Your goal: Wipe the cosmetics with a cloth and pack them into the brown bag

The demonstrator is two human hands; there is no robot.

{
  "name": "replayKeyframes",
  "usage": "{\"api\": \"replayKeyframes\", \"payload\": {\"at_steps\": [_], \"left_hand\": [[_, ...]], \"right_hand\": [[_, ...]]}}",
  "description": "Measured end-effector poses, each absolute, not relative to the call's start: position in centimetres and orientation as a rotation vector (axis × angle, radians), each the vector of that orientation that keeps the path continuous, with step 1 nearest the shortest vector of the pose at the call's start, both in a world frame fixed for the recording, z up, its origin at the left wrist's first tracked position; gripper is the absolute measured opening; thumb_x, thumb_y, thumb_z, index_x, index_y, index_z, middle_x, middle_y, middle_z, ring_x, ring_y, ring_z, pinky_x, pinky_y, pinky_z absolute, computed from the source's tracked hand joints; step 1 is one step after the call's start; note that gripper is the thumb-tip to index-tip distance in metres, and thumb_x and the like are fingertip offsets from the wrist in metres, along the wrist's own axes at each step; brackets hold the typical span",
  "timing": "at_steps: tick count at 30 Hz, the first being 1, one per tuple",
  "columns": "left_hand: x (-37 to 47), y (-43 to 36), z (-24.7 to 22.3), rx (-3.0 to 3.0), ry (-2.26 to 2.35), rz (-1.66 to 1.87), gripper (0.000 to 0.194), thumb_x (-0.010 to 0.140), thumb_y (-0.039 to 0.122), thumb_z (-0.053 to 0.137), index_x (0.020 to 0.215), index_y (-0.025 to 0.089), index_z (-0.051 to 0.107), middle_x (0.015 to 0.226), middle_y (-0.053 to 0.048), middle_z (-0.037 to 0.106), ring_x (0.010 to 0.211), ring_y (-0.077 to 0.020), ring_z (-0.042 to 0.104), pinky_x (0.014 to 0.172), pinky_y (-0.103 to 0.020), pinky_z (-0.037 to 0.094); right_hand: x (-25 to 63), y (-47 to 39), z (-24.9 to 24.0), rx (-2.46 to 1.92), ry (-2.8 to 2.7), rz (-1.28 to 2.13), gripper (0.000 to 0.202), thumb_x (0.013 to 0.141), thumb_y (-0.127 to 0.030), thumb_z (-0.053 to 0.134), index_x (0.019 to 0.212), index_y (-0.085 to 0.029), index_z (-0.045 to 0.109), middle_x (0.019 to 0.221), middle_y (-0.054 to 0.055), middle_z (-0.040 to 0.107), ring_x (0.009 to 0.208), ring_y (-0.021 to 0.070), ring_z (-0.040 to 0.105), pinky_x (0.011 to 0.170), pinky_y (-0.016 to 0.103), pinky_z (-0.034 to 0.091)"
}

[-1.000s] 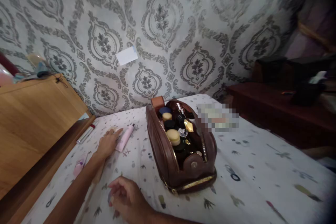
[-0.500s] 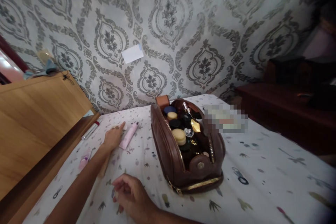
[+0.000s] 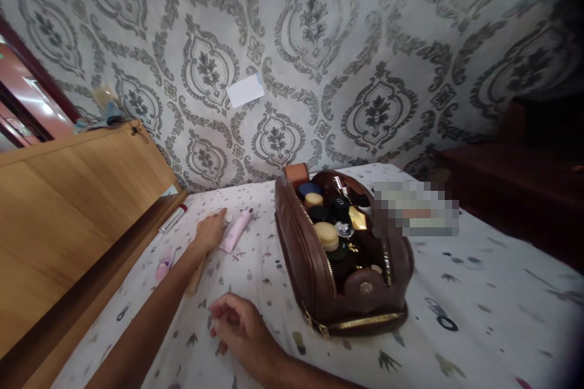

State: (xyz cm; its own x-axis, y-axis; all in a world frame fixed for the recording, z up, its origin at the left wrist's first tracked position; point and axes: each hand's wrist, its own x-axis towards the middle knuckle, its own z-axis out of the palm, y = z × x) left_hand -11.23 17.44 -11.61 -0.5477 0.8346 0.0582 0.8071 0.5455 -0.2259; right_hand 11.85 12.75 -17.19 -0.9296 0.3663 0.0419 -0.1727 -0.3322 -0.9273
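An open brown leather bag (image 3: 296,255) stands on the patterned white sheet (image 3: 255,279), with round tan-lidded jars (image 3: 325,236), dark lids and a gold-coloured item (image 3: 357,219) inside. My left hand (image 3: 210,231) reaches forward left of the bag, resting by a pink tube (image 3: 237,230); a light brown stick-like item (image 3: 195,278) lies partly under my left wrist. What its fingers hold, if anything, is hidden. My right hand (image 3: 241,328) is nearer, in front of the bag's left side, with curled fingers; nothing can be made out in it.
A silver tube with a red end (image 3: 173,219) lies by the wooden board (image 3: 91,176) at the left. Near my left forearm is a small pink-purple item (image 3: 164,264). Right of the bag is a blurred-out object (image 3: 417,209). Patterned wallpaper (image 3: 314,24) rises behind.
The whole view has shifted, so everything stands slightly further right. Both hands keep nearly the same places relative to the bag and the pink tube.
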Motion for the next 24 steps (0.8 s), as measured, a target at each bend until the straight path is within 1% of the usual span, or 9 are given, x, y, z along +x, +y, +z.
{"api": "replayKeyframes", "payload": {"at_steps": [2,4,7,9,12,15,17,21,24], "left_hand": [[-11.4,17.6,-11.7,-1.388,-2.63,0.24,0.057,0.093,0.02,0.052,0.147,0.019,0.034,0.13,-0.014,0.064,0.117,-0.0284,0.061,0.093,-0.043,0.048],[-11.5,17.7,-11.7,-1.38,-2.633,0.217,0.053,0.095,0.023,0.052,0.145,0.017,0.037,0.127,-0.014,0.064,0.115,-0.028,0.062,0.094,-0.046,0.048],[-11.4,17.6,-11.4,-1.389,-2.621,0.172,0.043,0.096,0.027,0.052,0.137,0.017,0.047,0.123,-0.012,0.066,0.112,-0.0268,0.063,0.093,-0.046,0.049],[-11.3,17.2,-11.2,-1.39,-2.603,0.131,0.039,0.095,0.024,0.051,0.134,0.019,0.049,0.123,-0.011,0.067,0.111,-0.0265,0.063,0.092,-0.043,0.049],[-10.9,16.2,-10.8,-1.354,-2.567,0.057,0.036,0.095,0.018,0.044,0.13,0.024,0.05,0.129,-0.009,0.064,0.115,-0.0256,0.061,0.09,-0.039,0.048],[-10.6,15.4,-10.3,-1.341,-2.542,0.02,0.039,0.096,0.017,0.04,0.133,0.025,0.047,0.134,-0.008,0.06,0.118,-0.0244,0.058,0.091,-0.036,0.047],[-10.6,15.3,-10.1,-1.363,-2.543,0.037,0.044,0.093,0.014,0.041,0.135,0.026,0.046,0.132,-0.007,0.06,0.117,-0.0237,0.058,0.091,-0.035,0.047],[-11.1,15.8,-10.4,-1.352,-2.588,0.108,0.053,0.091,0.008,0.039,0.14,0.027,0.045,0.128,-0.011,0.057,0.119,-0.0262,0.054,0.09,-0.037,0.048],[-11.7,16.6,-11.0,-1.307,-2.646,0.141,0.05,0.096,0.017,0.042,0.145,0.023,0.039,0.129,-0.013,0.055,0.118,-0.0285,0.055,0.091,-0.044,0.049]], "right_hand": [[11.8,12.8,-17.3,-0.23,-1.569,2.308,0.019,0.068,-0.02,0.051,0.086,-0.016,0.057,0.075,0.0,0.056,0.069,0.0136,0.057,0.054,0.023,0.045],[11.8,12.8,-17.4,-0.234,-1.573,2.308,0.019,0.068,-0.02,0.051,0.086,-0.016,0.057,0.075,0.0,0.056,0.069,0.0139,0.058,0.055,0.023,0.045],[11.9,12.8,-17.2,-0.242,-1.578,2.318,0.02,0.068,-0.019,0.051,0.086,-0.016,0.057,0.075,0.0,0.056,0.07,0.014,0.058,0.055,0.023,0.045],[12.0,12.7,-17.2,-0.244,-1.574,2.324,0.02,0.068,-0.019,0.051,0.087,-0.016,0.057,0.076,0.0,0.057,0.071,0.0141,0.059,0.056,0.023,0.045],[12.0,12.7,-17.2,-0.241,-1.581,2.321,0.02,0.068,-0.021,0.052,0.087,-0.016,0.058,0.076,0.0,0.057,0.071,0.0141,0.058,0.055,0.023,0.045],[11.9,12.7,-17.2,-0.217,-1.57,2.33,0.019,0.068,-0.022,0.055,0.086,-0.016,0.058,0.075,0.0,0.056,0.071,0.014,0.058,0.055,0.022,0.045],[11.9,12.8,-17.2,-0.204,-1.561,2.336,0.018,0.069,-0.023,0.056,0.086,-0.016,0.058,0.075,0.0,0.056,0.072,0.014,0.058,0.055,0.022,0.045],[12.0,12.9,-17.0,-0.191,-1.556,2.337,0.02,0.071,-0.026,0.059,0.087,-0.016,0.059,0.078,0.001,0.057,0.074,0.0147,0.059,0.056,0.023,0.044],[12.1,12.9,-16.8,-0.192,-1.585,2.33,0.019,0.071,-0.026,0.059,0.087,-0.016,0.059,0.075,0.0,0.057,0.072,0.0142,0.059,0.057,0.023,0.044]]}}
